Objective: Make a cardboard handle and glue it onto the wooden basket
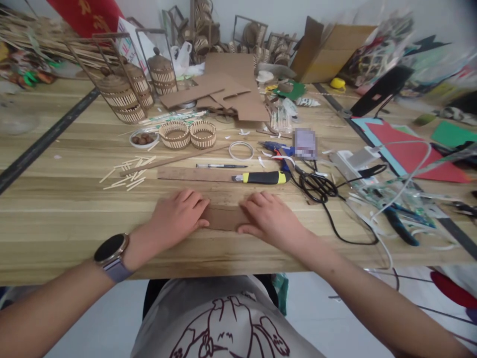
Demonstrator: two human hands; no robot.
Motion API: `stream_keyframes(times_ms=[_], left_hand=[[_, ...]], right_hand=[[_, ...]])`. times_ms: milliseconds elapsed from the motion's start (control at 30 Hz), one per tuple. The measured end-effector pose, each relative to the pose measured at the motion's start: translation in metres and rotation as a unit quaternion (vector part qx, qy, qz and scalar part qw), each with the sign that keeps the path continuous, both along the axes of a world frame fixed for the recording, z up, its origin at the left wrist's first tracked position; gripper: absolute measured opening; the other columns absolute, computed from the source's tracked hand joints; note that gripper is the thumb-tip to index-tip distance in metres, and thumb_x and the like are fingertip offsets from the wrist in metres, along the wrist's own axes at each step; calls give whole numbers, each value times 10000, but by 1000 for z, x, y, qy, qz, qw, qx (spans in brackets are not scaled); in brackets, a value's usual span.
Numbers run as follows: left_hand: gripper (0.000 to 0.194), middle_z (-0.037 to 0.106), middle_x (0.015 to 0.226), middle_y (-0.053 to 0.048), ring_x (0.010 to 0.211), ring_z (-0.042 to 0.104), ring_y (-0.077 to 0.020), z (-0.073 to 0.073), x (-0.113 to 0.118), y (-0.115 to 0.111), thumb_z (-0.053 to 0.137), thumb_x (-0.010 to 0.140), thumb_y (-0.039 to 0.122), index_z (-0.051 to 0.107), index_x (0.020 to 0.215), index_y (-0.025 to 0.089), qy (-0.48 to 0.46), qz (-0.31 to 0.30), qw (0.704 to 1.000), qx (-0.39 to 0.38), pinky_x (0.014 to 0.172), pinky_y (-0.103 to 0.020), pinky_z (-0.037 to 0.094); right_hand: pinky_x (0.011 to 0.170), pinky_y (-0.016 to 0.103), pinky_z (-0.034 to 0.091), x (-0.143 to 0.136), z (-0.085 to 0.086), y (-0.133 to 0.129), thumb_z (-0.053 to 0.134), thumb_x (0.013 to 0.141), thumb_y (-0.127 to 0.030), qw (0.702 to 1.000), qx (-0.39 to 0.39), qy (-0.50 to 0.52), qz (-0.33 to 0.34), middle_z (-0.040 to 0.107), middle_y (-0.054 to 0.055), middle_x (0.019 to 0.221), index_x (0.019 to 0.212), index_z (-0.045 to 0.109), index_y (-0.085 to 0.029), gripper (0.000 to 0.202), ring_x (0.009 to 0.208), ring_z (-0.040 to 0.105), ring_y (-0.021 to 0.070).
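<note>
At the far left of my head view I log a tall, lidded, round basket of brown and cream slats (119, 97). Right of it, I register loose, short, cream wooden sticks (136, 184), then a shallow white dish (145, 146) containing round brown pieces. The left hand (182, 216) holds the left end of a flat, brown, rectangular cardboard strip (225, 219), fingers along the far edge, thumb at the near edge. The strip spans both hands, close to the table's front edge; I cannot tell whether it touches the surface. The right hand (266, 214) grips the right end in mirrored fashion. Just beyond it lies a black-and-yellow utility knife (264, 177). Further right I note a coiled black cable (316, 189), a white power strip (348, 166) and a flat red sheet (413, 151).
</note>
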State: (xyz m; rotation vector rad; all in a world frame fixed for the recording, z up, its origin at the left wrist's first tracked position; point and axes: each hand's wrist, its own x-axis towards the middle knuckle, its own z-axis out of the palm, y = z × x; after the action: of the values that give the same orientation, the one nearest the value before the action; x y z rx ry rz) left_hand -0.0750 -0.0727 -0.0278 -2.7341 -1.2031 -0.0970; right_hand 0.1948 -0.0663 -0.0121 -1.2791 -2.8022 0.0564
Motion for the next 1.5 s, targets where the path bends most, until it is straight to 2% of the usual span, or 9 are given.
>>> stream_keyframes(times_ms=[133, 267, 367, 467, 800, 1000, 1133, 1267, 1500], left_hand=[[260, 593, 927, -94, 883, 556, -271, 4, 2, 1, 712, 877, 348, 635, 982, 123, -44, 0, 999, 9, 764, -392, 501], [122, 551, 855, -69, 788, 541, -232, 11, 0, -7, 569, 961, 209, 588, 858, 146, -96, 17, 993, 60, 681, -352, 470], [173, 557, 823, -64, 762, 533, -219, 13, -4, -19, 494, 987, 156, 569, 832, 149, -114, -7, 988, 101, 664, -345, 454], [186, 565, 786, -49, 734, 520, -205, 11, -7, -32, 484, 996, 145, 567, 830, 147, -113, -36, 985, 127, 657, -333, 446], [345, 538, 712, -16, 674, 495, -171, -15, -5, -47, 380, 1044, 177, 552, 745, 176, -141, -46, 988, 46, 609, -302, 406], [336, 573, 737, -35, 716, 505, -192, -13, -7, -45, 385, 1041, 230, 578, 771, 180, -173, -9, 984, -24, 654, -335, 437], [311, 647, 1031, -132, 1011, 563, -284, -11, -2, -41, 377, 1031, 276, 659, 1025, 147, -164, 45, 985, -42, 890, -472, 492], [460, 501, 1427, -241, 1394, 363, -411, -18, 3, -35, 364, 1028, 344, 547, 1352, 73, -115, 77, 990, -21, 1103, -620, 356], [607, 450, 1514, -232, 1454, 305, -430, -26, 0, -38, 372, 1008, 521, 458, 1455, 119, -84, 88, 992, -12, 1122, -653, 324]], right_hand=[[770, 373, 473, -2, -5, -11, 789, 804, -452, 998, 20, 46, -34, 651, 118, 1031, 1086, 635, -150, 440, 953, 580, 288], [694, 329, 432, -1, 4, -9, 629, 952, -281, 989, 119, 84, -3, 637, 72, 863, 911, 634, -164, 124, 808, 560, 221], [663, 326, 392, 5, 6, -10, 512, 1016, -258, 973, 207, 81, 54, 625, 56, 791, 832, 637, -180, 236, 753, 522, 205], [632, 315, 373, 11, 0, -13, 494, 1026, -235, 963, 231, 75, 115, 612, 39, 742, 798, 634, -180, 273, 727, 507, 190], [616, 296, 388, 14, -23, -20, 401, 1056, -243, 977, 106, 107, 154, 598, 16, 716, 782, 608, -174, 350, 654, 519, 153], [701, 326, 416, 15, -22, -15, 420, 1045, -289, 982, 33, 124, 136, 624, 47, 778, 815, 634, -186, 330, 749, 537, 193], [846, 393, 445, 14, -23, -10, 470, 1012, -279, 986, -5, 136, 99, 659, 115, 1018, 874, 633, -185, 234, 941, 549, 247], [1019, 513, 386, 12, -26, -4, 479, 981, -222, 985, 8, 148, 83, 600, 183, 1263, 1049, 611, -162, 161, 1163, 514, 302], [1085, 560, 331, 11, -25, -2, 464, 976, -230, 987, -28, 137, 75, 598, 155, 1282, 1174, 588, -192, 237, 1238, 507, 297]])
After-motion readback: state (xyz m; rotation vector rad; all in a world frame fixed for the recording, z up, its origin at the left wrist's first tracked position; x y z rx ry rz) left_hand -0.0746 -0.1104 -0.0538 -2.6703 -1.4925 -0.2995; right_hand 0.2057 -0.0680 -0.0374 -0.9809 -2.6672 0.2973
